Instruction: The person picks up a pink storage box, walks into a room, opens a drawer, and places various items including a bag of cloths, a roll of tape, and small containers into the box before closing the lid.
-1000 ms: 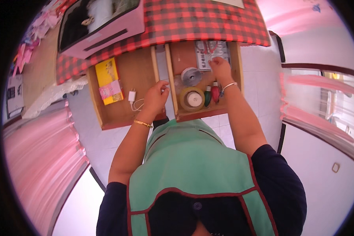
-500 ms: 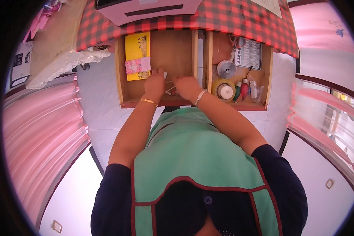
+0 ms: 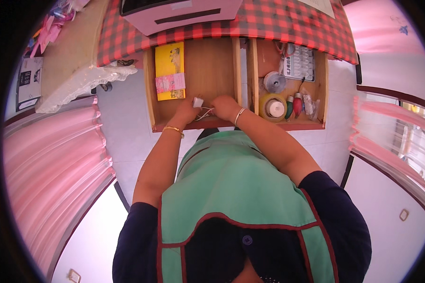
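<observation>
We are holding a small white charger in our left hand, fingers closed on it, at 6 o'clock in the left drawer. Our right hand is pinching its thin cable. It looks light; the cable is soft, so the plug body is the better grip.

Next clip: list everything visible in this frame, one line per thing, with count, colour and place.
left drawer: 1, wood, open under the checked cloth
right drawer: 1, wood, open beside the left one
yellow booklet: 1, yellow with pink band, back left of the left drawer
white plug with cord: 1, white, front of the left drawer, between both hands
tape roll: 1, yellowish, front of the right drawer
small spool: 1, grey, behind the tape roll
checked cloth: 1, red and black, over the tabletop
pink curtains: pink, both sides
left hand: 1, gold bangle, at the plug
right hand: 1, silver bangle, on the cord
</observation>
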{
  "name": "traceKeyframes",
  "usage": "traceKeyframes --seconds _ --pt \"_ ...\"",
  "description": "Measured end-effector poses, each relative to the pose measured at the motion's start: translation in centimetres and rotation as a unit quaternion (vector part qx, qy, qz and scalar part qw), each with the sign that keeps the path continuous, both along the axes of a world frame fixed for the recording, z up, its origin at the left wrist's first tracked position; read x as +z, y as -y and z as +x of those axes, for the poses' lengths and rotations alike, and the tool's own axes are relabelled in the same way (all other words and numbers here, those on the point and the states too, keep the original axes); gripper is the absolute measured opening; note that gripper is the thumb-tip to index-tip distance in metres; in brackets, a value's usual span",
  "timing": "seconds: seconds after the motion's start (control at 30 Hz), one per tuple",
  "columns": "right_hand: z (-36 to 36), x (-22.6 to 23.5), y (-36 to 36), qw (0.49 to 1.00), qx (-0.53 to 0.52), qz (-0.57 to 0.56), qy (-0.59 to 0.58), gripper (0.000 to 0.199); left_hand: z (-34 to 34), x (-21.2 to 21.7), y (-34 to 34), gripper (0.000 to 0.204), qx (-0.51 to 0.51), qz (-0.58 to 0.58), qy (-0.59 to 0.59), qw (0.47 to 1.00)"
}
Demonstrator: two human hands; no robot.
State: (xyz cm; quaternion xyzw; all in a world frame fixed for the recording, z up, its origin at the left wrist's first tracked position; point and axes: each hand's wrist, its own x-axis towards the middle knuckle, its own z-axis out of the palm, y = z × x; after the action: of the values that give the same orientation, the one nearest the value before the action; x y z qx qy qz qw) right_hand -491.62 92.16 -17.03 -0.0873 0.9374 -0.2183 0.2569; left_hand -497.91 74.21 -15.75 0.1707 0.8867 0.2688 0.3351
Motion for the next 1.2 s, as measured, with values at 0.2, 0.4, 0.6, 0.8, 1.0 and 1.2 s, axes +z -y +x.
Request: traceKeyframes --seconds 0.2,0.4,0.6,0.8,1.0,1.2 --pt "0.0 9.3 -7.1 0.960 -0.173 -0.165 -0.143 0.016 -1.4 6.6 -7.3 0.035 0.113 0.166 0.189 0.961" --pt "6.4 12.9 -21.4 0.875 -0.413 -0.190 -0.164 0.022 1.9 7.5 -24.4 0.030 -0.012 0.300 0.122 0.946" --pt "11.5 7.5 -28.4 0.844 -0.492 -0.145 -0.157 0.024 6.4 4.1 -33.4 0.043 -0.047 0.149 0.037 0.987" --pt "14.7 9.5 -29.4 0.868 -0.410 -0.092 -0.265 0.025 7.4 4.4 -29.6 0.040 -0.059 0.156 0.009 0.986" --pt "19.4 7.8 -24.9 0.879 -0.347 -0.260 -0.198 0.025 14.4 7.9 -26.2 0.032 -0.203 0.132 -0.015 0.970" --pt "21.2 7.8 -22.7 0.976 -0.114 -0.025 -0.185 0.018 18.0 5.4 -24.5 0.024 -0.285 0.100 -0.178 0.937"
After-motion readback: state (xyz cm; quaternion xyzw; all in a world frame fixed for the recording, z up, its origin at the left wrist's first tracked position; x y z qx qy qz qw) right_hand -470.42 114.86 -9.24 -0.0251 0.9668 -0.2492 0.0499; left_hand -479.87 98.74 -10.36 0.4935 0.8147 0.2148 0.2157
